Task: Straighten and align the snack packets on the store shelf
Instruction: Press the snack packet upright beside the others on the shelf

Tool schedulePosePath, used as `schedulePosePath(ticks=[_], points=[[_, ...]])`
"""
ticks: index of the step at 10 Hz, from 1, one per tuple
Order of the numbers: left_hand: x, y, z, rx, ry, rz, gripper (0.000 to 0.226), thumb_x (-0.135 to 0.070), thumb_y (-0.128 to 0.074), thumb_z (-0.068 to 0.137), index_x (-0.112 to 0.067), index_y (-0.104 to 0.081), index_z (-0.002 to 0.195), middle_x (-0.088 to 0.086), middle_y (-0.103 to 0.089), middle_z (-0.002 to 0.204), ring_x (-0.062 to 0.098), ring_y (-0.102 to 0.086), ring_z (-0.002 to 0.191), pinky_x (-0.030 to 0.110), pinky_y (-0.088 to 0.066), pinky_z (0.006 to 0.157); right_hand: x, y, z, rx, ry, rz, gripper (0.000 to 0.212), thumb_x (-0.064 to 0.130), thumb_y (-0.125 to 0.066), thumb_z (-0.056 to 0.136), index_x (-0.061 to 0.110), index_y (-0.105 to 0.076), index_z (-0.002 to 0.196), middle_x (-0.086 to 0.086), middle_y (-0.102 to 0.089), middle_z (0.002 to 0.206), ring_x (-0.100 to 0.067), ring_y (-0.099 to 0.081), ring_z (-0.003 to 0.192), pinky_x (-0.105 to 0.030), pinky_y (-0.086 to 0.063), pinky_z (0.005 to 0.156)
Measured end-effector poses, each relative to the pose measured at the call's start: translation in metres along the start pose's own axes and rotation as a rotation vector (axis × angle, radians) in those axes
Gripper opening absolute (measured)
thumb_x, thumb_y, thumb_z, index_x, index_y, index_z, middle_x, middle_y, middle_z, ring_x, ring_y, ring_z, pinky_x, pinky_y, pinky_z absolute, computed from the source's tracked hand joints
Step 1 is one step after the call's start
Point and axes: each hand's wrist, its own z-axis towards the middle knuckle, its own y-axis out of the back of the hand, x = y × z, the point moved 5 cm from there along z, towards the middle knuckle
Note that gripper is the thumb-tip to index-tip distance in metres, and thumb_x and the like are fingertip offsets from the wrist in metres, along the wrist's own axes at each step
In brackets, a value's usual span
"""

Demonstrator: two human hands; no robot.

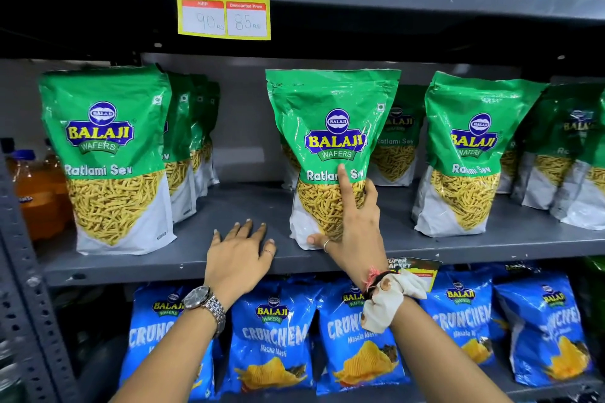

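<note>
Green Ratlami Sev packets stand in rows on the grey middle shelf [229,206]. The left front packet [108,157] is upright with several more behind it. The middle packet [330,127] stands upright near the shelf's front. My right hand [353,222] grips its lower right part, thumb under the bottom edge and index finger up its face. My left hand [240,255] lies flat on the bare shelf just left of that packet, fingers apart, holding nothing. The right front packet [468,154] leans slightly left.
Blue Crunchem packets [275,337] fill the shelf below. A yellow price tag [224,6] hangs from the upper shelf edge. Orange drink bottles [36,193] stand at the far left past the slotted upright. More green packets [569,154] crowd the far right.
</note>
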Motion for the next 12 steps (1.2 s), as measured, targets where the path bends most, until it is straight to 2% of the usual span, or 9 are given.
schedulePosePath(ticks=[7,12], points=[[0.0004,-0.0003,0.0003,-0.015,-0.003,0.016,0.086,-0.058,0.004,0.071,-0.028,-0.036,0.141,0.004,-0.036,0.152,0.022,-0.031,0.141,0.05,-0.019,0.115,0.0026,-0.0109,0.0053,-0.035,-0.007,-0.097,0.121,0.037,-0.084,0.062,0.047,0.003,0.146,-0.008,-0.009,0.153,-0.036,-0.032,0.132,-0.05,-0.05,0.087],[-0.0009,0.0037,-0.0007,0.001,-0.004,-0.001,0.086,-0.058,0.004,0.071,-0.028,-0.036,0.142,0.004,-0.036,0.152,0.022,-0.03,0.141,0.05,-0.019,0.115,0.0046,-0.0113,0.0043,-0.052,-0.003,-0.106,0.12,0.037,-0.084,0.064,0.047,0.003,0.146,-0.009,-0.01,0.152,-0.036,-0.033,0.131,-0.05,-0.051,0.085]])
